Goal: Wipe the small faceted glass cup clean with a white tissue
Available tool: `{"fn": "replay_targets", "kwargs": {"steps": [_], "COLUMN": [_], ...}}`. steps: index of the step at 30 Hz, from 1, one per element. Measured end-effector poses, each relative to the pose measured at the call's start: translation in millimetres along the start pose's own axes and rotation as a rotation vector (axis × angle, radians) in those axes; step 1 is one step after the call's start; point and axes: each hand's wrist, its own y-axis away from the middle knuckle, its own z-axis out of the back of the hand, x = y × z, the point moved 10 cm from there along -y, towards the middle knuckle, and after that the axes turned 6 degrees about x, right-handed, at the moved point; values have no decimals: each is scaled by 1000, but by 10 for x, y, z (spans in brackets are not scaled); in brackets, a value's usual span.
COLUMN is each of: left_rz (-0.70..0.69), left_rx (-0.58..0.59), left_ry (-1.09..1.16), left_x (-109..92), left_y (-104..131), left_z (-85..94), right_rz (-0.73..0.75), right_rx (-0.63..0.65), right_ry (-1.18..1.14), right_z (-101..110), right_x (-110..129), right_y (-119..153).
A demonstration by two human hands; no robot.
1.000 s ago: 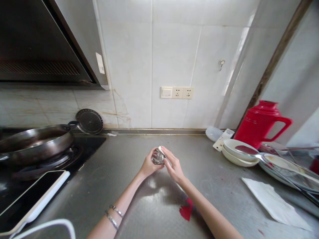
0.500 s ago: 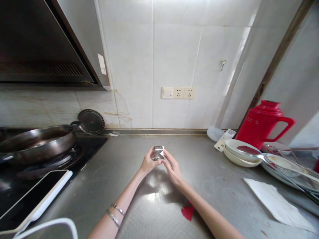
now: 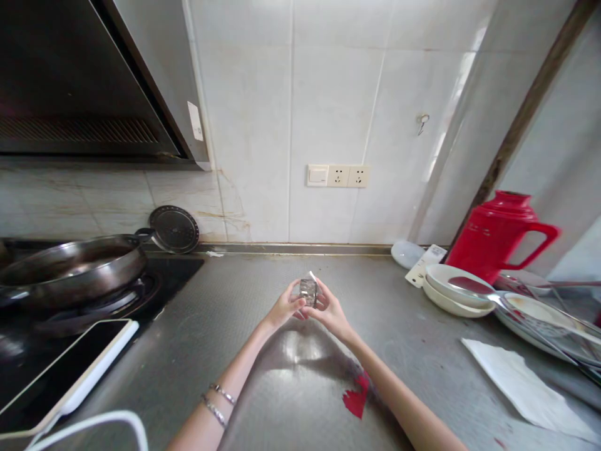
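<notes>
A small silvery block [image 3: 308,292], shiny like foil or clear wrap, is held between both hands a little above the metal counter. My left hand [image 3: 284,307] is closed on its left side, with the thumb at the lower edge. On the opposite side my right hand [image 3: 331,314] grips it, fingers curled behind and thumb below. A white tip sticks up from the block's top. What the block is cannot be made out. A torn red scrap [image 3: 355,398] lies on the counter beside my right forearm.
At left, a pan [image 3: 89,269] sits on the black stove, with a phone [image 3: 66,369] and white cable in front. On the right are a red thermos jug [image 3: 493,235], stacked bowls [image 3: 451,307], plates with utensils, and a white napkin [image 3: 526,388].
The block has turned in my hands; its white folded patch now shows as a tip at the top. Both hands shifted slightly right, and my right fingers curl more around it.
</notes>
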Motion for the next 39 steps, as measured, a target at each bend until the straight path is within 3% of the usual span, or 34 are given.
{"fn": "replay_targets", "kwargs": {"steps": [3,7,9,14,19,24,29,34,39], "left_rz": [39,-34,-80,-200,-222,-249,-284,-303,-297], "left_rx": [90,-54,-113,-122,-224,-294,-415,-415,-357], "left_ry": [-122,-357,-373,-325,-441,-511,-551,-550,-517], "left_x": [37,-55,-81,-105,-174,-237,-263,-254,-217], "left_y": [24,39,37,23,73,109,154,159,148], "left_z": [5,120,89,-97,-34,17,124,157,119], "right_rz": [-41,-40,-43,-33,16,8,192,411,331], "right_rx": [-49,-113,-101,-38,-17,-14,-56,-17,11], "right_ry": [-25,63,84,73,137,350,659,809,790], "right_z": [83,170,140,-11,-66,-55,-59,-157,-122], "right_x": [94,226,231,142,114,111,293,536,486], "right_y": [-17,-16,-15,-17,-5,24,77,154,114]}}
